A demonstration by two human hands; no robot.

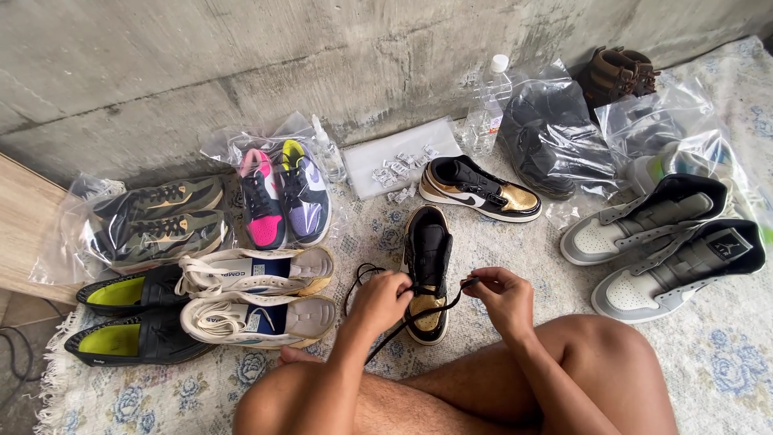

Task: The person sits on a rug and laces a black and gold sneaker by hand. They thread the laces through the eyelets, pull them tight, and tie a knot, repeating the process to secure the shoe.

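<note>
Two hands on one black lace (419,310), threading a black and gold sneaker (427,278).

From my seat I see the left hand (382,300) with its grip pinched shut on the lace at the shoe's eyelets, and the right hand (503,298) with its grip closed on the lace tip just right of the shoe. That sneaker stands on the patterned rug (725,362), toe toward the knees. Its matching shoe (479,189) lies behind it on its side, grey high-tops (652,258) to the right, cream shoes (258,298) to the left.
</note>
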